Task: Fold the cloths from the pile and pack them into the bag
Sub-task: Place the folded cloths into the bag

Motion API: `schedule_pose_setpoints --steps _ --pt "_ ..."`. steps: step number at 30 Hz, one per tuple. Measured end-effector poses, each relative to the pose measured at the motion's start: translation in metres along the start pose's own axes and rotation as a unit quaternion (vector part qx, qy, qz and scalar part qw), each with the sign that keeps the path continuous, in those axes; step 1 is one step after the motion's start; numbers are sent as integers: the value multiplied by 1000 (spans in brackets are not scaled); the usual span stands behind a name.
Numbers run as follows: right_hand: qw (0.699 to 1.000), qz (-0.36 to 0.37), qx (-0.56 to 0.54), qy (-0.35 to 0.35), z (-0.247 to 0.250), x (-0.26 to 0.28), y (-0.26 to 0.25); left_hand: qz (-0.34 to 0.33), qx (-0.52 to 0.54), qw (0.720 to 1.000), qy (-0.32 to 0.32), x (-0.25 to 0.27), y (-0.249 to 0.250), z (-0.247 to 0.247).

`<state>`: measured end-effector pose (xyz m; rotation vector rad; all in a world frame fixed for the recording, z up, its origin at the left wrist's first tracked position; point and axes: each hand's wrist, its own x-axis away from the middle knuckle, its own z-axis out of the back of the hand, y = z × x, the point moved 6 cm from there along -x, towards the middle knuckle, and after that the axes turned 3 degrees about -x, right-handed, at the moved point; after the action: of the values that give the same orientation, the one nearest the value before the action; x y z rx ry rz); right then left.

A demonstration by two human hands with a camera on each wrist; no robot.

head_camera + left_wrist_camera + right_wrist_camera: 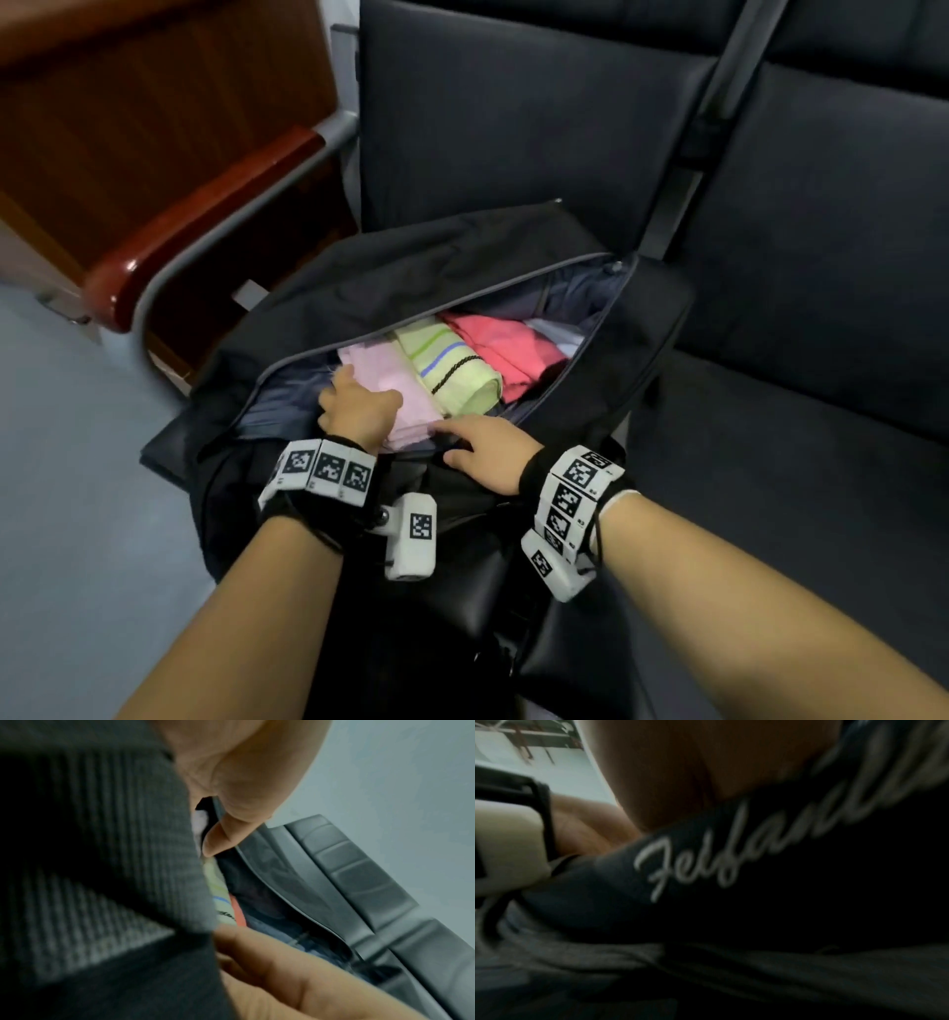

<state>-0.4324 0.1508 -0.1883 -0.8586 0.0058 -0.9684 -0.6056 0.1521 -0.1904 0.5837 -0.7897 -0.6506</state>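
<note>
Left hand is inside the open bag, at its left end, resting on the folded pink cloth. Fingers curl over the cloth's left edge, thumb lying across the top; looks like a grip on the cloth. The left wrist view shows the thumb and a curled finger close together at the bag opening, the rest hidden behind dark fabric.

Next along in the bag, left to right: pink cloth, then a light green striped cloth folded and touching it, then a red cloth, then a bit of white cloth at the far right end. All sit side by side in the main compartment.

Right hand is at the near rim of the bag, just right of the left hand. Fingers lie fairly straight and together, tips on the pink cloth's near corner, palm over the bag's edge. Right wrist view is dark and blurred: only black fabric with white script lettering.

Bag sits on a dark seat, zip fully open. Wooden armrest to the left, grey floor below it.
</note>
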Motion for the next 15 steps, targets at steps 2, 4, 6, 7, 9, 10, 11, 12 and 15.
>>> schedule_pose_setpoints --steps 2,4,6,7,9,10,11,12,15 --pt "1000 -5 8 19 7 26 0 -48 -39 998 12 26 10 5" --pt "998 3 -2 65 21 59 1 -121 -67 990 28 57 27 6" --pt "991 13 -19 132 40 100 7 -202 -52 977 33 93 48 -1" --pt "986 12 -30 165 49 124 14 -238 -36 970 24 113 59 -11" --pt "973 -9 -59 223 69 178 41 -294 -26 956 -9 155 82 -42" --pt "966 -28 -71 247 78 207 59 -313 -28 948 -36 177 91 -65" --pt "958 -48 -79 270 86 238 79 -331 -29 941 -70 200 100 -91" --pt "951 -68 -83 291 93 269 100 -346 -34 932 -104 222 108 -118" --pt "925 -131 -83 346 109 361 167 -381 -78 903 -184 289 123 -204"
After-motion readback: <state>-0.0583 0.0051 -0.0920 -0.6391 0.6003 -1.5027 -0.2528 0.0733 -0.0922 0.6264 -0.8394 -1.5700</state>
